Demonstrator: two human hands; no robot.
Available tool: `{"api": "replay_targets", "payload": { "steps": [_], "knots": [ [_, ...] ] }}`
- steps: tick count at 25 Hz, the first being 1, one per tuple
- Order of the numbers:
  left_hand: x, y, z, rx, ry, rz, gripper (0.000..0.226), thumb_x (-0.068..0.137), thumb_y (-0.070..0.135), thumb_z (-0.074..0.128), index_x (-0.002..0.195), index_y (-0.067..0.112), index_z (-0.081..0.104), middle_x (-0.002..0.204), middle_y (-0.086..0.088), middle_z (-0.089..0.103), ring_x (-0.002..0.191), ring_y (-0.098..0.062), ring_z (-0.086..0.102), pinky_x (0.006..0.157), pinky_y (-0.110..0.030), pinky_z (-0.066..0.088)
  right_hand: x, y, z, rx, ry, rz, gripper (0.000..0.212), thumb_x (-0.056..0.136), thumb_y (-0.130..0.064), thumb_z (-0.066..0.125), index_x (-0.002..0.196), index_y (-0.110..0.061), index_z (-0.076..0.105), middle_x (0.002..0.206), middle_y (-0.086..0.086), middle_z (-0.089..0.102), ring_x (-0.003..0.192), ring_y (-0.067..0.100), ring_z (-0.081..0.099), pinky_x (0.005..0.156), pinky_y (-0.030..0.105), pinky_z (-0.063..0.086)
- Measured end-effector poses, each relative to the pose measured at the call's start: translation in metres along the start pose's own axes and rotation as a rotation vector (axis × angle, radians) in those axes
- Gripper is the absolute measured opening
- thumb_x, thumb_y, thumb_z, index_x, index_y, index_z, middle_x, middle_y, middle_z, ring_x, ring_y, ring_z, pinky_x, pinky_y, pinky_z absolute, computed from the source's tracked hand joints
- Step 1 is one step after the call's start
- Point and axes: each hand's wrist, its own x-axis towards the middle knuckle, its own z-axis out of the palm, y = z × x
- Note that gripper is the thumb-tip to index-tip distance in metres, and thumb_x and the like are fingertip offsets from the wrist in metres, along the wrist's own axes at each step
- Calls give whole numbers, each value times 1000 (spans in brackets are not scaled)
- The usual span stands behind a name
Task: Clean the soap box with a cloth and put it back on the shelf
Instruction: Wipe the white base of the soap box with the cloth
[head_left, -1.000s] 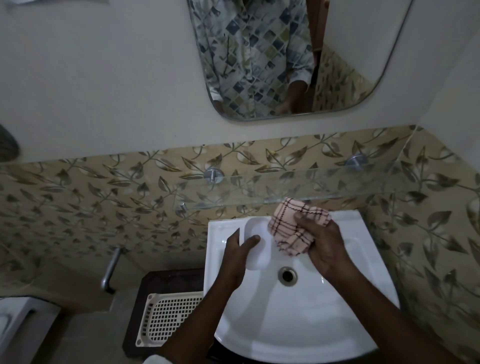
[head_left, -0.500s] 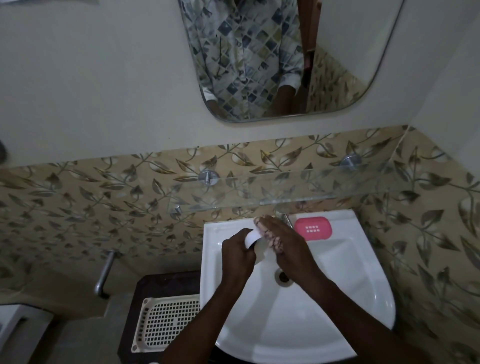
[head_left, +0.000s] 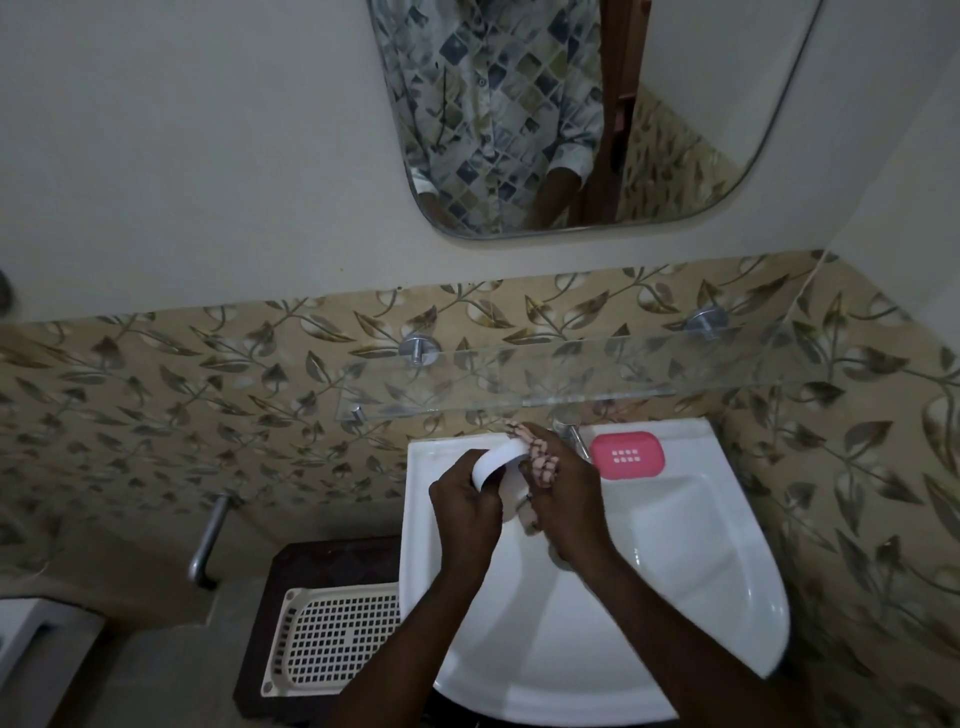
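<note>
A home bathroom: white washbasin (head_left: 701, 571), wall mirror (head_left: 727, 130), leaf-patterned tiles (head_left: 156, 389).

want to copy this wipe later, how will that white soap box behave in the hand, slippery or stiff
The white soap box probably stays stiff: its rim keeps a clean curve where the left hand pinches it. It looks smooth and glossy, so it may slip if wet. It seems light, since one hand holds it above the sink while the right hand presses the cloth into it.

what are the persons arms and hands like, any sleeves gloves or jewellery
Both forearms are bare right to the frame's lower edge, with no sleeves showing there. The left hand and right hand wear no gloves, and no watch or bracelet shows. The mirror reflects a shirt with a blue, grey and olive diamond pattern, its pale cuffs ending above the wrists.
</note>
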Motion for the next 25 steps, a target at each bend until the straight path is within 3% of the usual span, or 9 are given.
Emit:
{"api": "replay_targets", "payload": {
  "steps": [1, 3, 7, 9, 11, 14, 18, 22, 25],
  "knots": [
    [-1, 4, -1, -39, 29, -17, 16, 83, 14, 62, 81, 28, 70, 78, 15, 70, 73, -3, 65, 63, -17, 47, -1, 8, -1, 90, -6, 196, 31, 90, -5, 57, 118, -14, 67, 101, 0, 73, 73, -9, 67, 57, 4, 49],
    [0, 9, -2, -63, -4, -29, 14, 87, 18, 64, 88, 30, 71, 83, 15, 72, 80, -5, 66, 68, -16, 49, -2, 18, -3, 128, 43, 344, 28, 87, -4, 65, 113, -14, 69, 82, -13, 71, 71, 5, 70, 53, -1, 42],
    [7, 19, -4, 87, -277, -187, 27, 77, 29, 73, 104, 34, 72, 90, 28, 69, 90, 1, 67, 76, -19, 51, 8, 23, -19, -66, 101, 76, 53, 73, 16, 63, 116, -15, 69, 106, -7, 70, 98, 12, 65, 82, 4, 42],
    [11, 18, -3, 209, -338, -226, 31, 81, 27, 71, 111, 20, 72, 104, 14, 71, 95, -12, 68, 82, -29, 57, 12, 30, -30, -167, 99, 26, 66, 63, 22, 63, 118, -15, 68, 115, 0, 70, 107, 17, 64, 92, 15, 44],
    [9, 19, 2, 369, -341, -152, 14, 88, 17, 65, 92, 7, 73, 93, -6, 74, 85, -25, 69, 73, -36, 57, 6, 24, -26, -249, 99, -54, 65, 63, 22, 65, 119, -12, 68, 118, 6, 69, 112, 25, 64, 97, 29, 48],
    [-2, 21, 4, 462, -300, -23, 23, 84, 4, 59, 63, 9, 52, 71, -11, 71, 71, -25, 67, 56, -29, 38, -13, 11, -6, -356, -3, -404, 53, 75, 12, 62, 123, -9, 66, 123, 9, 67, 121, 28, 58, 108, 46, 40],
    [-13, 15, -4, 353, -225, -7, 11, 71, 6, 48, 62, 8, 53, 60, 0, 64, 57, -13, 59, 50, -30, 37, -9, 19, -13, -160, 56, -32, 59, 72, 22, 57, 120, -9, 68, 125, 2, 66, 124, 28, 57, 107, 41, 44],
    [-10, 8, -9, 278, -184, 65, 19, 73, 5, 49, 59, 18, 49, 58, -4, 64, 57, -12, 57, 51, -20, 35, -13, 8, -4, -312, -24, -419, 46, 81, 6, 55, 122, -10, 67, 124, 8, 67, 123, 28, 58, 110, 49, 39],
    [-18, 4, -7, 194, -95, -45, 21, 79, 0, 56, 70, 16, 64, 65, 9, 66, 64, -7, 62, 55, -24, 44, 7, 9, -10, -44, 55, -10, 46, 80, 8, 53, 114, -15, 71, 115, -1, 71, 112, 18, 63, 98, 31, 48]
  ]
}}
